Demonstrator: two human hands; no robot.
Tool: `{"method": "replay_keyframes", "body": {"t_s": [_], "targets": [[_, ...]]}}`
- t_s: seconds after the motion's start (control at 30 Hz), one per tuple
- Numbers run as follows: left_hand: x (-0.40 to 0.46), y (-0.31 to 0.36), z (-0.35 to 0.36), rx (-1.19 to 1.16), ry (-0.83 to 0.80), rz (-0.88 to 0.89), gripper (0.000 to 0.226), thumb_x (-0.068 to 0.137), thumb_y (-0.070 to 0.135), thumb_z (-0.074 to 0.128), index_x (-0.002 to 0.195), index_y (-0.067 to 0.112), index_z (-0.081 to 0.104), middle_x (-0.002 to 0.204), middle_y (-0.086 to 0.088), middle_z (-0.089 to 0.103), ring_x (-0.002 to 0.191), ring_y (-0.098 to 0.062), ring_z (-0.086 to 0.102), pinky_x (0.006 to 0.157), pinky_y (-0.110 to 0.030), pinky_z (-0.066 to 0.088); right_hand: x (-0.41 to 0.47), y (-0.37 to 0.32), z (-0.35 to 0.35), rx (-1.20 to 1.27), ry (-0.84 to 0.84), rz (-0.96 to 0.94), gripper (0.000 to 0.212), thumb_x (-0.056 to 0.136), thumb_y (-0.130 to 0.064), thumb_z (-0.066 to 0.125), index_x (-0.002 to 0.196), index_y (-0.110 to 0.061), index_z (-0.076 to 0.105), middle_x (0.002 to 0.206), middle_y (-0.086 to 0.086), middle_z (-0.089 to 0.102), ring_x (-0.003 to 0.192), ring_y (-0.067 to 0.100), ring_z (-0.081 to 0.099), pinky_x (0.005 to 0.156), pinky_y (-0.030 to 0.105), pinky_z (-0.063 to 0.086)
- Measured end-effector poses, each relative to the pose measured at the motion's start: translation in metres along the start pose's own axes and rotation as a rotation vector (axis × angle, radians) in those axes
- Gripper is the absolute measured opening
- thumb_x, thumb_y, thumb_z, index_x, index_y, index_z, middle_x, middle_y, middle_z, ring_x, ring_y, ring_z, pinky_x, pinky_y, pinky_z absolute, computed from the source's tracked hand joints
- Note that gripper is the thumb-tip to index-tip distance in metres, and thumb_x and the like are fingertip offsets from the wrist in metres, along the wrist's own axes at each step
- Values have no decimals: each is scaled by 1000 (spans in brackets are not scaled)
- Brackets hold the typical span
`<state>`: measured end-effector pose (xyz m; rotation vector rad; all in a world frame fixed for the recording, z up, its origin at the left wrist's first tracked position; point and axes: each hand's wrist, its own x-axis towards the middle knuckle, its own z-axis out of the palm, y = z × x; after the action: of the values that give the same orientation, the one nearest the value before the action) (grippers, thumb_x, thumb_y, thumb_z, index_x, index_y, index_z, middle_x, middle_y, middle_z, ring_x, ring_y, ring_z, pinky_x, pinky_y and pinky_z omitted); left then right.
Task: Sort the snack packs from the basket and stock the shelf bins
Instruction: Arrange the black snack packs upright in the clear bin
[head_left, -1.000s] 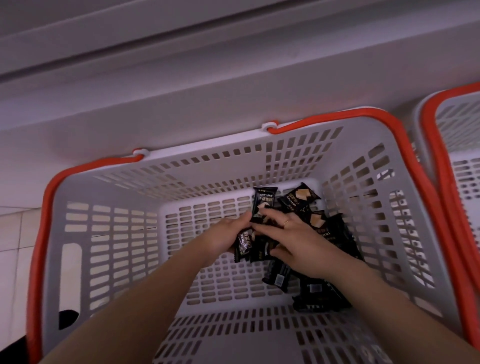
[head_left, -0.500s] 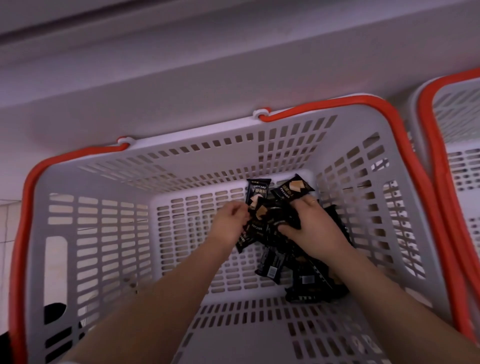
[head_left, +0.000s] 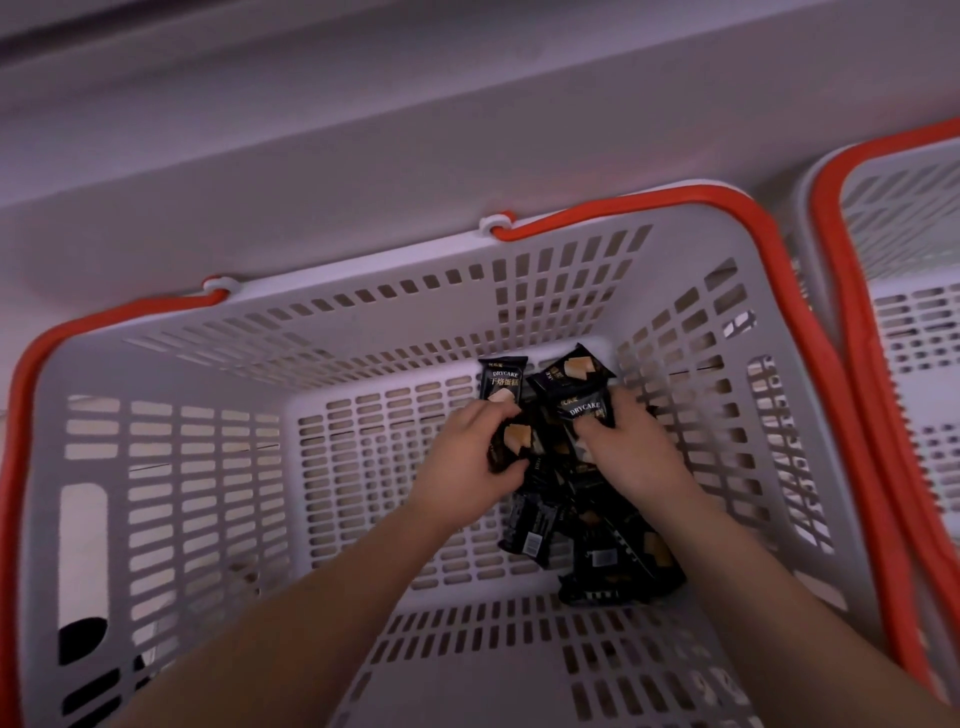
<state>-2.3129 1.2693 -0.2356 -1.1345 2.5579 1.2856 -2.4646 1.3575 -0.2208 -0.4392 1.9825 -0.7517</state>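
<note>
Your bare arms and hands

Both your forearms were uncovered as far as the frame showed, with no sleeve visible; your left hand (head_left: 470, 457) and right hand (head_left: 631, 449) were gloveless, and no jewellery could be made out.

Grey slotted basket (head_left: 171, 467) holds black snack packs (head_left: 618, 566) on its floor.

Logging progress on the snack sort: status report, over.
Left hand and right hand each grip black snack packs. More packs loose on grey basket floor. Nothing in the way.
</note>
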Motion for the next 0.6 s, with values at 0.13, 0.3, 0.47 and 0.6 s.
{"method": "replay_keyframes", "body": {"t_s": [0.13,0.3,0.47,0.6], "targets": [[-11,3,-22,315,-56,358,50,70,10,74,119,11,62,114,-11,61,106,-31,57,89,-44,46,0,-4,3,-37,-199,54,31,90,-26,48,121,-24,53,96,-5,59,82,8,54,68,23,43],[-5,8,-38,360,-86,511,52,69,-1,72,119,13,64,116,-12,61,108,-33,57,89,-48,48,-4,-6,4,269,-358,207,22,96,-32,42,105,-23,60,111,-1,61,102,15,57,96,34,44],[-5,9,-36,229,-142,512,44,77,-7,65,118,8,63,128,-14,54,112,-28,56,92,-38,50,-9,-5,1,232,-520,56,44,74,-62,55,114,-44,51,108,-27,53,99,-10,48,76,11,37],[-4,8,-34,-154,-100,238,65,82,8,68,135,26,36,130,7,46,121,2,44,99,-6,34,-6,-1,2,328,-493,118,28,84,-39,64,112,-37,60,115,-9,63,106,9,58,92,28,46]]}}
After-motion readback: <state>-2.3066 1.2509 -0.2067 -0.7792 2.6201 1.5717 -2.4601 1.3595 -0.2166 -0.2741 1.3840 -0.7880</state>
